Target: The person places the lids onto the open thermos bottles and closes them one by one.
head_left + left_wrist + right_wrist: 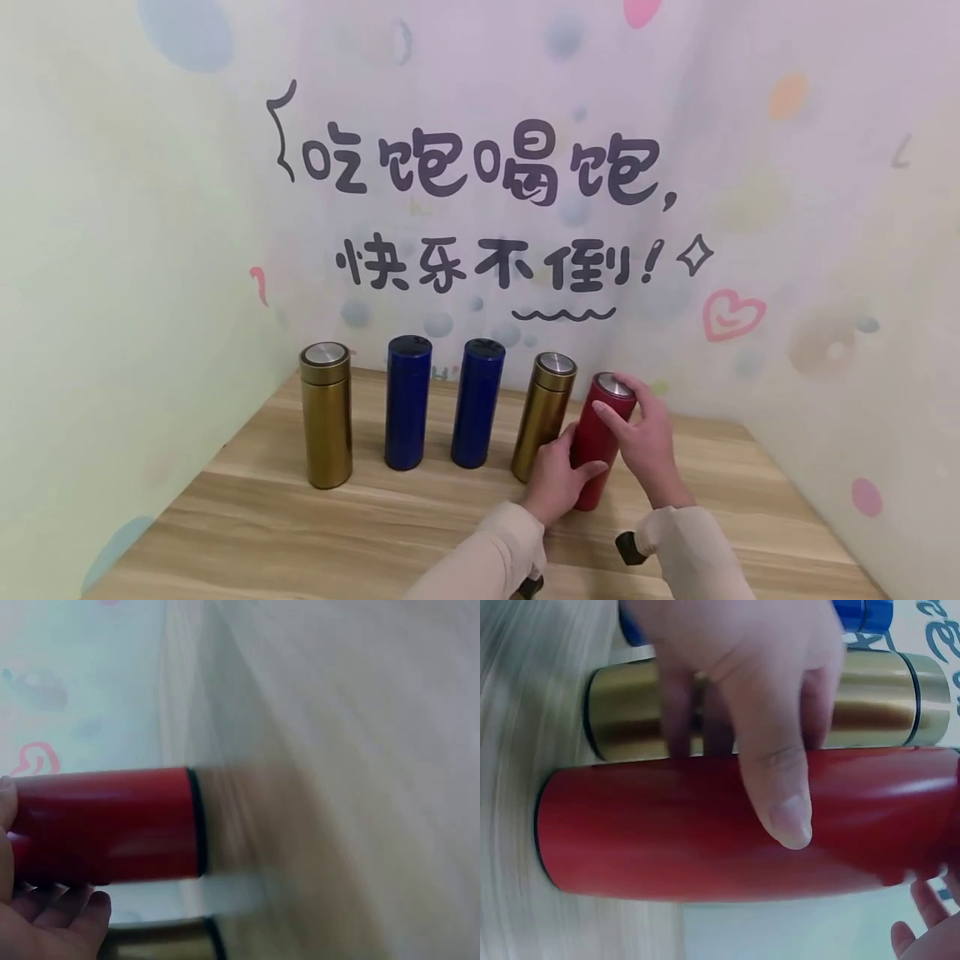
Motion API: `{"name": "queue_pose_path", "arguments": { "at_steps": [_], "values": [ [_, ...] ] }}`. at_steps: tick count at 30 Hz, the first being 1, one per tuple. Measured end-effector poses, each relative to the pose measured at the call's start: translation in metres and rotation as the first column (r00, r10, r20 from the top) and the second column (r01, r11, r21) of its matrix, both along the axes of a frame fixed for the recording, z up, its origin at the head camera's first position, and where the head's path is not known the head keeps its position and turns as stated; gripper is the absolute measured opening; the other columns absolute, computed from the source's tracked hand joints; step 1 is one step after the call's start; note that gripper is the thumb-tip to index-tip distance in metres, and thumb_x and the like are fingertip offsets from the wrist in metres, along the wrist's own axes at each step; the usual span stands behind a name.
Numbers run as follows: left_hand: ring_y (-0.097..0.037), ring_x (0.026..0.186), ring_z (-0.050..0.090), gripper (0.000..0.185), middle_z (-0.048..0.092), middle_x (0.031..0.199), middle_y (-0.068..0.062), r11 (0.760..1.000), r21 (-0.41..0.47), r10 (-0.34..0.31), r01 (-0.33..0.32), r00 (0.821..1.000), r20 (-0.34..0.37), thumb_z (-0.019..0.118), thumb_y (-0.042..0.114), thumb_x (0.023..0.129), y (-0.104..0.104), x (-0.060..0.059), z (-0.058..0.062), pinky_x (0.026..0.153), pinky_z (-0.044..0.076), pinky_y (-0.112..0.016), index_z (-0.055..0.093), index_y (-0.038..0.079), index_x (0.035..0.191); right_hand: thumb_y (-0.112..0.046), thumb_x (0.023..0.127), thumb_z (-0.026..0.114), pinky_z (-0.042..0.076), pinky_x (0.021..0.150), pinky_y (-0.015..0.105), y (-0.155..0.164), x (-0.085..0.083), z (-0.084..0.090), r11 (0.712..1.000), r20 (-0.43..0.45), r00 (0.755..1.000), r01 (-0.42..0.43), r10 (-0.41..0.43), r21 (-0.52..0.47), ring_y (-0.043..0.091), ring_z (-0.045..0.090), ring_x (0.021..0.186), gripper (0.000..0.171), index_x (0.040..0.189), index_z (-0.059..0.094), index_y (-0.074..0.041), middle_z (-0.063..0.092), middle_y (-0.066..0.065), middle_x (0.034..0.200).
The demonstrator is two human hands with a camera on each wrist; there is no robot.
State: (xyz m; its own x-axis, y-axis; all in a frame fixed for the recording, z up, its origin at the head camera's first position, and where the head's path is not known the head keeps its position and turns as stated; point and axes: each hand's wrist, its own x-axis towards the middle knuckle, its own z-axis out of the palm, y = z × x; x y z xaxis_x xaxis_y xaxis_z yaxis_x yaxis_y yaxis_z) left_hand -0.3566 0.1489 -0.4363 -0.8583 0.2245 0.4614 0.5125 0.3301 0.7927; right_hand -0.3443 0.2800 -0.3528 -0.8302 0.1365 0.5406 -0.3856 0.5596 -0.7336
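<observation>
From the head camera, a red vacuum flask (597,442) stands on the wooden tabletop (300,533) at the right end of a row, just beside a gold flask (543,427); beyond that gold flask, away from the red one, come two blue flasks (407,402) and (477,402), then a second gold flask (326,414) farthest from the red one. The left hand (557,479) wraps the red flask's lower body, and the right hand (643,437) curls round its upper part with fingers at the steel-topped cap. The left wrist camera shows the red flask (105,825) lying across the frame with its black base ring toward the tabletop (360,787), the left hand (45,930) closed on the body from below; the view is blurred, so whether the base touches the wood cannot be told. In the right wrist camera a thumb (776,780) lies across the red flask (705,825) while fingers reach round its far side next to the gold flask (885,701), a full, firm hold. Judging by this, the step in hand is gripping the red flask with both hands at its place in the row; the next move would call for the lower hand to steady the body and for care not to knock the gold flask alongside
</observation>
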Motion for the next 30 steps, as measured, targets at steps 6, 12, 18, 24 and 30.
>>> {"name": "queue_pose_path", "arguments": {
  "at_steps": [6,12,18,24,30],
  "values": [
    [-0.008,0.099,0.064,0.053,0.068,0.112,0.002,0.994,-0.104,-0.026,0.028,0.999,0.022,0.071,0.040,0.087,-0.017,0.000,0.008,0.086,0.052,-0.027,0.056,0.014,0.131,-0.027,0.091,0.070,0.035,0.099,0.063,-0.006,0.004,0.001,0.998,0.004,1.000,-0.011,0.010,0.067,0.038,0.040,0.123,0.060,0.143,0.046,-0.010,0.049,0.020,0.135],
    [-0.011,0.104,0.064,0.050,0.067,0.119,0.000,0.992,-0.089,-0.078,0.084,0.994,0.075,0.071,0.037,0.088,-0.031,0.004,0.012,0.085,0.053,-0.026,0.058,0.013,0.131,-0.023,0.091,0.070,0.032,0.099,0.066,-0.004,0.005,-0.003,0.982,-0.074,0.997,0.000,0.014,0.189,0.040,0.037,0.129,0.061,0.145,0.044,-0.010,0.046,0.020,0.140],
    [-0.012,0.092,0.068,0.048,0.069,0.112,-0.001,0.983,-0.181,-0.008,0.007,1.000,-0.002,0.070,0.038,0.089,-0.045,0.005,0.013,0.077,0.054,-0.024,0.063,0.011,0.128,-0.021,0.089,0.072,0.034,0.097,0.067,-0.005,0.005,-0.003,0.965,-0.122,0.993,0.036,-0.005,0.258,0.043,0.036,0.129,0.061,0.143,0.046,-0.008,0.043,0.021,0.143],
    [-0.009,0.101,0.063,0.044,0.068,0.115,0.004,0.952,-0.305,-0.027,-0.003,0.995,-0.094,0.067,0.043,0.090,-0.065,0.009,0.012,0.085,0.052,-0.028,0.066,0.017,0.126,-0.016,0.086,0.074,0.031,0.099,0.068,-0.006,0.011,-0.006,0.938,-0.253,0.966,0.139,-0.057,0.318,0.041,0.031,0.134,0.060,0.140,0.050,-0.008,0.039,0.020,0.147],
    [-0.012,0.111,0.061,0.049,0.066,0.121,0.004,0.885,-0.466,-0.084,-0.015,0.978,-0.190,0.065,0.050,0.089,-0.094,0.009,0.012,0.091,0.050,-0.031,0.066,0.016,0.125,-0.015,0.082,0.072,0.028,0.106,0.060,-0.012,0.019,-0.008,0.883,-0.506,0.862,0.221,0.022,0.415,0.042,0.035,0.132,0.048,0.126,0.059,0.000,0.049,0.023,0.138]
  ]
}}
